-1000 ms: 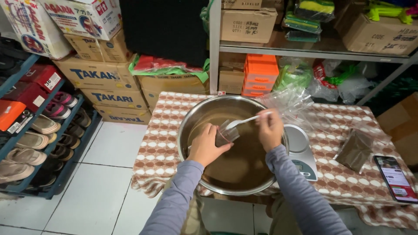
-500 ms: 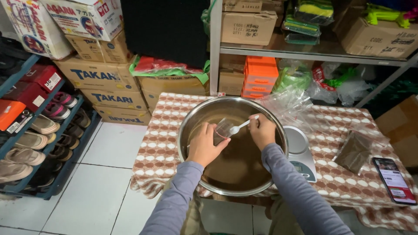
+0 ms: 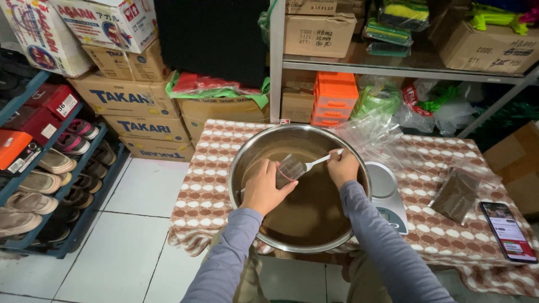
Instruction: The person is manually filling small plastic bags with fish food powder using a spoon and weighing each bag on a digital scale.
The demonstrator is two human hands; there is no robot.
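A large steel bowl (image 3: 300,191) is standing on the bench (image 3: 426,224), which is covered with a brown and white cloth, and all places here are given from this bowl. Above its inside, a small clear bag (image 3: 290,167) is held by the left hand (image 3: 264,188); the fingers are closed on the bag, so that its mouth seems to be kept open and over the brown powder in the bowl. A white spoon (image 3: 317,163) is gripped by the fingers of the right hand (image 3: 342,167), with its tip at the mouth of the bag, probably so that spilled powder falls back into the bowl. Just beside the bowl, on the right, a kitchen scale (image 3: 387,193) is placed. Further right, a filled bag (image 3: 456,193) and a phone (image 3: 508,231) are lying. Behind the bowl, empty clear bags (image 3: 373,132) are kept, and beyond them shelves with cardboard boxes (image 3: 319,33).
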